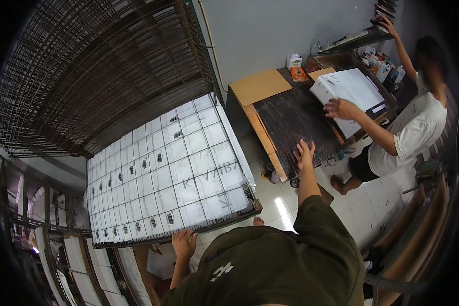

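Note:
My left hand (184, 244) is at the near edge of a wire drying rack (137, 241), its fingers curled over the frame. Under the lowered wire grid lies a large white printed sheet (183, 176) with small dark marks in rows and larger dark lettering. My right hand (305, 154) reaches forward over a dark tabletop (285, 125), fingers spread, with nothing in it. A flat brown board (270, 85) lies at the table's far left corner.
At the right a co-worker (413, 127) stands by a bench with a white sheet (357, 92), one arm raised to a tilted frame (359, 40). More wire shelves (102, 66) hang raised above the rack. Bottles (385, 66) stand behind the bench. Wooden beams (413, 239) lie lower right.

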Demonstrator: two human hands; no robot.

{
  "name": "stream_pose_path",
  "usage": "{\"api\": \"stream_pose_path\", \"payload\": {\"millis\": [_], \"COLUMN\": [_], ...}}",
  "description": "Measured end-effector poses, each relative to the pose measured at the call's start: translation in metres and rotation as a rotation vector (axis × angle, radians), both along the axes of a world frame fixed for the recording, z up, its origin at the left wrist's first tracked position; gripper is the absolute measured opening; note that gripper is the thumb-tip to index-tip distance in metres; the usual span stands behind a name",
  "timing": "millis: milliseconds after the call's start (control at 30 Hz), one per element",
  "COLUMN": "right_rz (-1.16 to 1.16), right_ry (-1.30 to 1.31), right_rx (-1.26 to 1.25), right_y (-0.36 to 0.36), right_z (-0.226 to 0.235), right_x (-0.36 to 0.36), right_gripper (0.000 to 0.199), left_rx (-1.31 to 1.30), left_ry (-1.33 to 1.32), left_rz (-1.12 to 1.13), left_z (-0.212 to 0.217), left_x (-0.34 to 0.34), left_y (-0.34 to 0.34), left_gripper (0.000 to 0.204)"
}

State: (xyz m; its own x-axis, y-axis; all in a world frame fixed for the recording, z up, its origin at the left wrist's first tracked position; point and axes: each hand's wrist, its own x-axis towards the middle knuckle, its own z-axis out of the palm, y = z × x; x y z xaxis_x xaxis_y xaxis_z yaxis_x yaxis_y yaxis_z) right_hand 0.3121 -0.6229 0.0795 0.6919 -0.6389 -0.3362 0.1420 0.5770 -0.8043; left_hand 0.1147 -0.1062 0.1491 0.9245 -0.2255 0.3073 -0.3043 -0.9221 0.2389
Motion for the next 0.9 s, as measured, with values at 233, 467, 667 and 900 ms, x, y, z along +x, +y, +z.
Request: {"api": "stream_pose_path", "payload": {"millis": [233,467,667,900], "right_rz": [-0.055,-0.171,-0.186,0.257], "right_ry": [-0.257,0.035,0.101,-0.392], "right_rx": [0.354,0.235,-0.434,-0.882], "right_y": [0.005,0.036,0.044,0.187], "right_z": [-0.035,-0.055,0.053,0.282], "right_x": [0.018,0.002,0.039,0.065], "right_gripper": [0.066,0.035,0.03,0.041], "left_rx": [-0.009,-0.111,-0.255,-0.238], "left_ry": [-0.08,-0.068,-0.08,0.209], "left_rz": [0.123,0.234,0.431,0.832], "left_z": [0.002,-0.012,-0.056,-0.123], "left_x": [-0.017,-0.06,-0.092,-0.161], "left_y": [-0.015,-0.009,0.026,0.087], "left_gripper": [0.025,0.031,0.026,0.03]}}
